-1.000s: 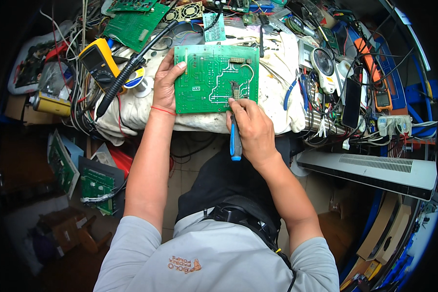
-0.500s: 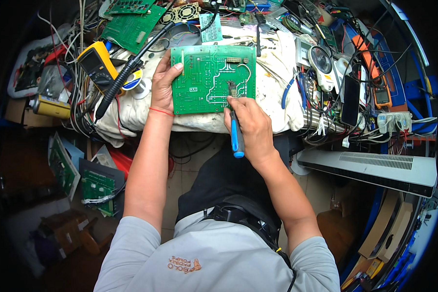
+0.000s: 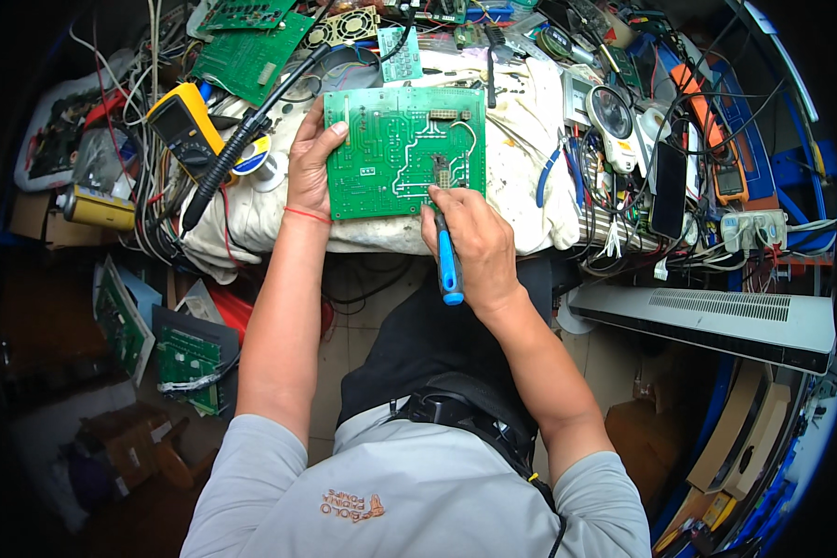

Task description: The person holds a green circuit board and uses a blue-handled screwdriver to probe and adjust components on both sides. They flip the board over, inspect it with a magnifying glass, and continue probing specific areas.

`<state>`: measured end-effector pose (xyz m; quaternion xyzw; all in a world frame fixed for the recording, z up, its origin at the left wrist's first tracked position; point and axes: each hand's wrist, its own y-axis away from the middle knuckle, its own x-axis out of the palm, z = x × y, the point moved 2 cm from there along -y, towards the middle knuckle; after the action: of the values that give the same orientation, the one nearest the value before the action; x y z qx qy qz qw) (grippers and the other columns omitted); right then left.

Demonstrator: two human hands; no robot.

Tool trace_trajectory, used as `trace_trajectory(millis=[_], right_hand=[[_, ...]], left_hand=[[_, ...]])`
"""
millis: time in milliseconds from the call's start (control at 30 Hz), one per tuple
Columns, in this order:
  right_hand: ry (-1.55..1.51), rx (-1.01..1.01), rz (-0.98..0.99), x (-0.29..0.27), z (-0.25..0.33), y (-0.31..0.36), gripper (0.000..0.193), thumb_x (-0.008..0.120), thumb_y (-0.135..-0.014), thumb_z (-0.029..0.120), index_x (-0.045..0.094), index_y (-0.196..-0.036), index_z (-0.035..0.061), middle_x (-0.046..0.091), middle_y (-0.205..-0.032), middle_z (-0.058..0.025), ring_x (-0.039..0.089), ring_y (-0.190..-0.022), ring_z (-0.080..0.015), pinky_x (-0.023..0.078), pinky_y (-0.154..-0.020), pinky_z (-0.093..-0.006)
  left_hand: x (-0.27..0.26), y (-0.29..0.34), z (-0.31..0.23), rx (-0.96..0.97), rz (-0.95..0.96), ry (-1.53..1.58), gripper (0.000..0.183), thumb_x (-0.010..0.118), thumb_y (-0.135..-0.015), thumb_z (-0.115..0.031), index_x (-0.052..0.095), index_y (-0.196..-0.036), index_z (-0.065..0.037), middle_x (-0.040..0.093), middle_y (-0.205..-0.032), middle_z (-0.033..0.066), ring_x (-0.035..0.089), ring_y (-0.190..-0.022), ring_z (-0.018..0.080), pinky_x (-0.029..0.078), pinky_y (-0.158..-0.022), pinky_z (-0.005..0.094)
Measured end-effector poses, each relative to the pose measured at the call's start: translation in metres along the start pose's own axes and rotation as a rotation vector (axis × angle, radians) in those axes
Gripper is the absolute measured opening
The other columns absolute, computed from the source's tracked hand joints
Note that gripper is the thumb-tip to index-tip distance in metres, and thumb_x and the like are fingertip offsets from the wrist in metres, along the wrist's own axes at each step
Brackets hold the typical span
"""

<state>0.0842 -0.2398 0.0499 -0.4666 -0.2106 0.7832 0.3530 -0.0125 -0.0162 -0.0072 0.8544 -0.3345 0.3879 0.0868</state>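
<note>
A green circuit board (image 3: 367, 153) is held up over the near edge of the cloth-covered bench, its soldered side with white-outlined tracks toward me. My left hand (image 3: 314, 167) grips the board's left edge, thumb on the face and fingers behind. My right hand (image 3: 479, 237) is closed around a slim tool with a blue-and-black handle (image 3: 450, 270). The handle slants down toward me, while the working end points at the lower right part of the board, by a pale connector (image 3: 444, 177). My fingers partly hide that end, so its exact kind does not show.
White cloth (image 3: 530, 177) covers the bench under the board. To the left are a yellow multimeter (image 3: 186, 130), a black flexible arm (image 3: 228, 158) and a solder spool (image 3: 268, 172). Blue-handled pliers (image 3: 550, 177), a magnifier (image 3: 612, 116) and tangled cables lie right.
The board and both hands have shifted very slightly left. The tool's handle has turned a little, and my grips stay the same.
</note>
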Motion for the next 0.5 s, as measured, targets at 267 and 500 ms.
trace_trajectory(millis=[267,500], right_hand=[[0.02,-0.022,-0.01,0.0011,-0.0008,0.0006,0.032,0.081,-0.08,0.002,0.071,-0.11,-0.0002,0.069,-0.092,-0.0133,0.07,-0.074,-0.0299,0.058,-0.065,-0.038],[0.05,-0.002,-0.013,0.0035,-0.0028,-0.0009,0.031,0.082,-0.079,0.003,0.071,-0.108,-0.0005,0.069,-0.092,-0.0137,0.07,-0.073,-0.0302,0.058,-0.064,-0.0378]], left_hand=[[0.0003,0.0003,0.0019,0.013,-0.005,0.022,0.056,0.067,-0.092,0.005,0.052,-0.146,-0.002,0.066,-0.131,0.0121,0.068,-0.114,0.0216,0.058,-0.099,0.0365],[-0.0003,0.0002,0.0003,0.01,0.023,0.029,0.056,0.067,-0.092,0.005,0.052,-0.145,-0.002,0.066,-0.131,0.0129,0.068,-0.114,0.0221,0.058,-0.1,0.0369]])
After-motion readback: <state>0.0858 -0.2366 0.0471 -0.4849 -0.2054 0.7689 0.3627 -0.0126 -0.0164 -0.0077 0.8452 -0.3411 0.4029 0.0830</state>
